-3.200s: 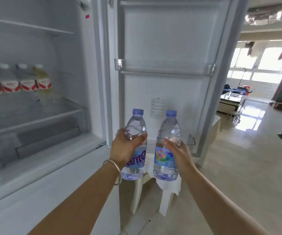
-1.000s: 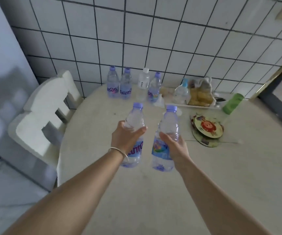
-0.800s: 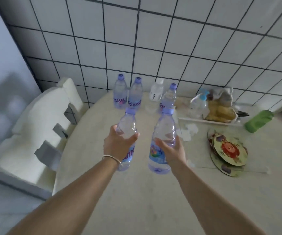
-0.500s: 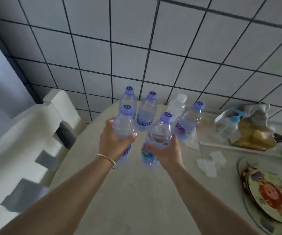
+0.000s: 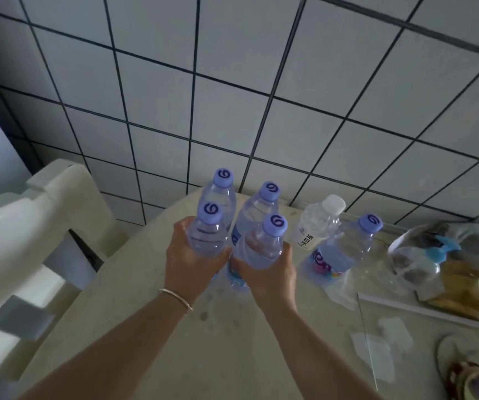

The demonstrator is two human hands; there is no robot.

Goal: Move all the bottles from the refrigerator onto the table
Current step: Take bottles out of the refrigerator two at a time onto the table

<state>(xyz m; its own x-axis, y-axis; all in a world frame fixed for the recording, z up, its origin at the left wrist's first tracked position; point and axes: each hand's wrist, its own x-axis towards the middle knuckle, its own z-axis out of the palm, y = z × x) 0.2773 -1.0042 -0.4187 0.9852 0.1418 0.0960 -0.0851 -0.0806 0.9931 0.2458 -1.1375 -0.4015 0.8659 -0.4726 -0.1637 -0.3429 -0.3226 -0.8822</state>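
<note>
- Right now I have a purple-capped bottle [image 5: 208, 235] in my left hand [image 5: 187, 262] and a second bottle [image 5: 258, 246] in my right hand [image 5: 270, 274], fingers of both curled round the bodies, both low over the table [image 5: 151, 327]; I cannot tell whether the bases touch it yet
- Just behind them stand two more purple-capped bottles [image 5: 223, 186] [image 5: 261, 206], very close, so I judge the main risk is knocking those over if I push forward while lowering
- My two held bottles sit almost against each other; letting one go tilted could tip it into its neighbour
- To the right stand a white-capped bottle [image 5: 317, 223] and a leaning purple-capped one [image 5: 345, 246]; a sideways swing of my right wrist on release could topple them into the tray of bags [image 5: 448, 269]
- Wet-looking spots mark the tabletop near my wrists, so a base may slide
- On the left, the table edge is near the white chair [image 5: 30, 241]; a bottle set too far that way could roll off
</note>
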